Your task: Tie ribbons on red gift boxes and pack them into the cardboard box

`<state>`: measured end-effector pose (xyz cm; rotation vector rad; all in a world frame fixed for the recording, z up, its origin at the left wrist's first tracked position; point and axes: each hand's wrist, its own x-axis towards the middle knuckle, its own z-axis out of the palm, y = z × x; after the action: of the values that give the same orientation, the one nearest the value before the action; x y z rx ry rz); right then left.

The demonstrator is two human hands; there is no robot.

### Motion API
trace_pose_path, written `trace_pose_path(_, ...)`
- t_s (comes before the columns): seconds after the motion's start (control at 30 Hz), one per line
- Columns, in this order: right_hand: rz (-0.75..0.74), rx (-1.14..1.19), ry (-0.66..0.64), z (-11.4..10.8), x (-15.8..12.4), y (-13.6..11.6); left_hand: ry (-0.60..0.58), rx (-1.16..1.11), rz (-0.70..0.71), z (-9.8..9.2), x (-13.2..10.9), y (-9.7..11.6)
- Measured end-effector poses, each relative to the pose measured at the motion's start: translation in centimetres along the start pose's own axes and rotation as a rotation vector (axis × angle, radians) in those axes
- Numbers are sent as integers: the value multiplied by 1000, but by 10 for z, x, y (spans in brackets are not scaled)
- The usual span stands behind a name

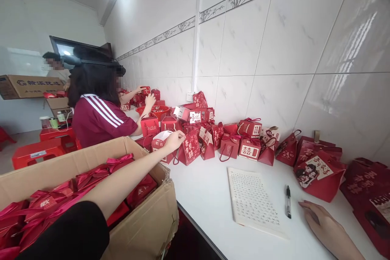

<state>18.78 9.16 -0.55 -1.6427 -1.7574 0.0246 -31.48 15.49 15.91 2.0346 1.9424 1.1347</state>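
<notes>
My left hand [174, 141] reaches across the cardboard carton, its fingertips pinched at the top of a red gift box [190, 149] with white Chinese characters. That box stands on the white table among several other red boxes with ribbons and cord handles. My right hand [318, 217] rests on the tabletop, fingers stretched out and holding nothing. Close to it lies a black-and-clear pen [288, 202]. Left of the pen is a pad of paper [256, 201] covered in handwriting. A red gift box [319, 176] with a cartoon couple on its label sits beyond my right hand.
The open cardboard carton [146, 227], filled with red ribboned boxes, stands at the table's left edge. Beyond it a person in a maroon shirt [97, 120] handles boxes near a red basket [166, 110]. A tiled wall [258, 48] borders the table. Red stools [39, 152] stand left.
</notes>
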Motion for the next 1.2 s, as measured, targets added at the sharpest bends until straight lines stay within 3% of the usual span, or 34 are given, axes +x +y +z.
trace_pose_path(0.1,-3,3,-4,1,0,1,4,-7,64,-8,-6,9)
trace_pose_path(0.3,1,-12,-15,2,-1,0,38,-70,249,-22,-43,55)
trace_pose_path(0.5,1,-43,-5,-2,-2,-7,-271,-151,411,3,-87,68)
trace_pose_path(0.6,-67,-67,66,-11,-3,-23,-260,-121,398,10,-95,67)
trace_pose_path(0.7,-211,-51,224,-22,-3,-65,-259,-141,365,10,-94,71)
trace_pose_path(0.77,-320,17,246,-25,-1,-108,-280,-191,278,12,-94,76)
trace_pose_path(0.9,-572,152,190,-20,10,-204,-295,-266,83,21,-98,87)
trace_pose_path(1.0,-616,187,28,-11,23,-257,-283,-281,118,28,-102,88)
trace_pose_path(1.1,-571,39,-150,0,33,-281,-277,-270,206,30,-102,83)
trace_pose_path(1.2,-593,-64,-124,9,36,-284,-262,-256,256,29,-99,81)
